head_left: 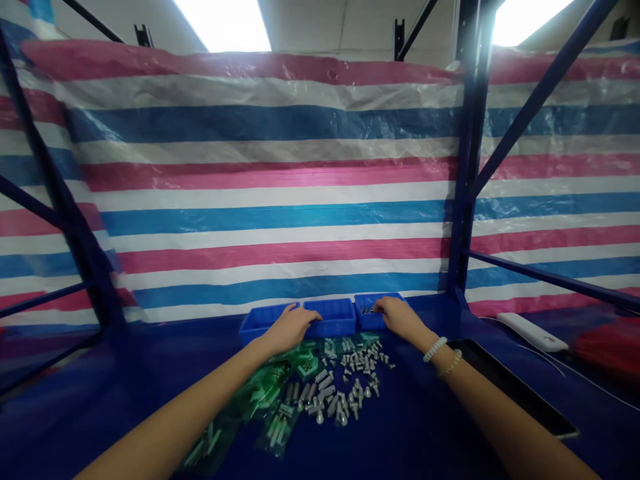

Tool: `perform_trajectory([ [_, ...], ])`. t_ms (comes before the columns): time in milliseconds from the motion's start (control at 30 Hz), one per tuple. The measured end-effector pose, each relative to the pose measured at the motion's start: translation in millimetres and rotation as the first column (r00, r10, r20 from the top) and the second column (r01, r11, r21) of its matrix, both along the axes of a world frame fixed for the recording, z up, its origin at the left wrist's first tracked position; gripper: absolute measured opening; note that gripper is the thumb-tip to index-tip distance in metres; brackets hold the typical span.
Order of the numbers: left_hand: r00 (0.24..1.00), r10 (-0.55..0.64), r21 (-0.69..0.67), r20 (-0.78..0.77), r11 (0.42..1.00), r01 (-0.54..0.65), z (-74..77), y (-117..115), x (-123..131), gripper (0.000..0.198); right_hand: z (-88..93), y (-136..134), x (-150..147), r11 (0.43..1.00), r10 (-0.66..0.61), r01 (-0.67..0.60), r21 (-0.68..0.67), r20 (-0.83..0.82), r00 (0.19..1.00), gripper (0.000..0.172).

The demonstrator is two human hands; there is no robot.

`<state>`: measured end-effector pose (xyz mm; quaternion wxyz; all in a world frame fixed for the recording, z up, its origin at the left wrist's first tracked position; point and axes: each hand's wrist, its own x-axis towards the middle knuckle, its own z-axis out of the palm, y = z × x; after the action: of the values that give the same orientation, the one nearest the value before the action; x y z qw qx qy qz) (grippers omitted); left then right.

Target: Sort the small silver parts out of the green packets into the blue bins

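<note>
My left hand (294, 327) is over the front edge between the left blue bin (257, 323) and the middle blue bin (336, 327). Its fingers are apart, and I see nothing held in them. My right hand (400, 318) reaches into the right blue bin (373, 321), fingers bent together beside small metal parts (369, 309). Whatever those fingertips hold is hidden. In front of the bins lie many loose screws (363, 360) and metal cylinders (325, 381). Green-tinted plastic bags (270, 387) with parts inside lie partly under my left forearm.
A dark flat tablet-like panel (515, 387) lies under my right forearm. Right of it are a white power strip (533, 332) with a cable and a red item (610, 350). Blue rack posts (463, 200) and a striped plastic sheet (280, 220) close off the back.
</note>
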<state>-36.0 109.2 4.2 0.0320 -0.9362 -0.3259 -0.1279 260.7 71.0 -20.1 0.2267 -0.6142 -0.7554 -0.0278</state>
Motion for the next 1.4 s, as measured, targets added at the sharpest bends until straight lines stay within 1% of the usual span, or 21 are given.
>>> perform_trajectory([
  [33,1.000,-0.003,0.006,0.014,1.000,0.003,-0.1,-2.6,-0.3,0.036,0.3,-1.1,-0.5,1.000,0.012,-0.012,0.004,-0.007,1.000,0.011],
  [100,0.998,-0.009,0.028,0.055,1.000,0.008,0.8,-10.8,-0.9,0.037,2.8,-4.6,-0.9,0.999,0.042,-0.042,0.015,-0.025,0.999,0.018],
  [200,0.991,-0.019,0.075,0.135,0.997,0.009,4.5,-31.3,-3.5,0.039,11.3,-14.2,-4.1,0.995,0.088,-0.084,0.057,-0.062,0.994,0.024],
  [267,0.986,-0.029,0.094,0.165,0.995,0.013,7.2,-49.0,-6.5,0.036,16.6,-25.0,-13.0,0.988,0.130,-0.120,0.100,-0.093,0.987,0.024],
  [333,0.988,-0.050,0.088,0.148,0.995,0.037,8.7,-67.0,-9.6,0.030,17.3,-39.5,-29.9,0.973,0.209,-0.194,0.127,-0.116,0.971,0.025],
  [400,0.993,-0.077,0.064,0.089,0.995,0.072,8.0,-82.3,-11.2,0.021,11.5,-55.4,-52.5,0.939,0.337,-0.326,0.107,-0.121,0.934,0.022],
  [467,0.995,-0.095,0.040,0.014,0.995,0.095,5.4,-92.4,-10.5,0.013,1.4,-69.0,-75.0,0.887,0.462,-0.456,0.075,-0.123,0.878,0.020],
  [500,0.995,-0.098,0.032,-0.021,0.995,0.099,3.7,-95.1,-9.3,0.010,-3.9,-73.8,-84.3,0.868,0.497,-0.492,0.068,-0.124,0.859,0.019],
  [567,0.992,-0.093,0.028,-0.080,0.995,0.095,0.7,-96.6,-5.7,0.008,-12.2,-78.7,-96.5,0.851,0.525,-0.519,0.082,-0.140,0.839,0.019],
  [667,0.987,-0.082,0.027,-0.139,0.996,0.086,-1.1,-92.3,0.6,0.009,-16.3,-76.4,-98.4,0.859,0.510,-0.484,0.167,-0.196,0.837,0.020],
  [800,0.980,-0.079,0.004,-0.183,0.997,0.081,0.4,-85.0,8.7,0.008,-12.7,-69.3,-88.0,0.874,0.467,-0.383,0.301,-0.295,0.834,0.016],
  [900,0.978,-0.071,-0.009,-0.195,0.997,0.071,0.0,-82.1,14.4,0.007,-11.4,-67.3,-83.9,0.875,0.451,-0.336,0.349,-0.332,0.829,0.015],
  [1133,0.986,-0.042,-0.012,-0.162,0.999,0.040,-4.1,-79.9,21.1,0.009,-12.9,-66.5,-85.2,0.885,0.435,-0.336,0.321,-0.317,0.843,0.015],
  [1267,0.991,-0.033,-0.023,-0.127,0.999,0.031,-4.3,-77.9,19.6,0.016,-11.6,-65.2,-82.9,0.899,0.408,-0.293,0.327,-0.378,0.831,0.016],
  [1400,0.992,-0.047,-0.042,-0.113,0.998,0.042,-8.8,-77.1,19.1,0.010,-10.7,-64.8,-81.7,0.904,0.394,-0.273,0.328,-0.398,0.828,0.016],
])
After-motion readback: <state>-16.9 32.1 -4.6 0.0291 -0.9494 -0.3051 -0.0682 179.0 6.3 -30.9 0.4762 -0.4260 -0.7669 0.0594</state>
